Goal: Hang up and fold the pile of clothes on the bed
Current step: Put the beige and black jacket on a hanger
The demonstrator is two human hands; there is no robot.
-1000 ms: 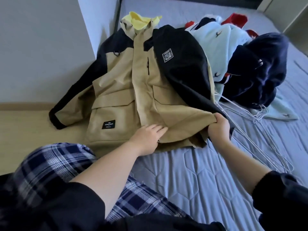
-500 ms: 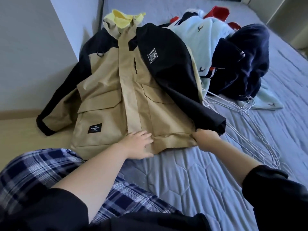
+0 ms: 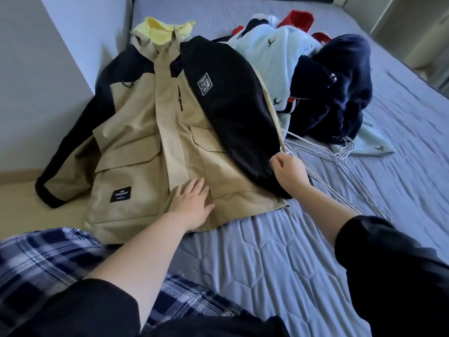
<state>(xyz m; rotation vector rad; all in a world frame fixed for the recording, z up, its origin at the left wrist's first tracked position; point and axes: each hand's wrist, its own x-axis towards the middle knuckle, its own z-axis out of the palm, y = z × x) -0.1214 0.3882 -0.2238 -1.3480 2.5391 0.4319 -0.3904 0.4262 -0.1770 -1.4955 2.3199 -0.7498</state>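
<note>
Right fingers (image 3: 277, 164) pinch hanger (image 3: 286, 152), jacket (image 3: 136, 132) on bed (image 3: 267, 263)

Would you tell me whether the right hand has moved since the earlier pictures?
Yes: the right hand left the jacket hem and went up the sleeve to the hangers.

Left of the bed I saw a pale grey wall (image 3: 31, 105) meeting a light wooden floor (image 3: 19, 210). Blue plaid trousers (image 3: 43, 259) filled the lower left corner. Pale panels (image 3: 401, 18) at upper right were too blurred for me to identify.
</note>
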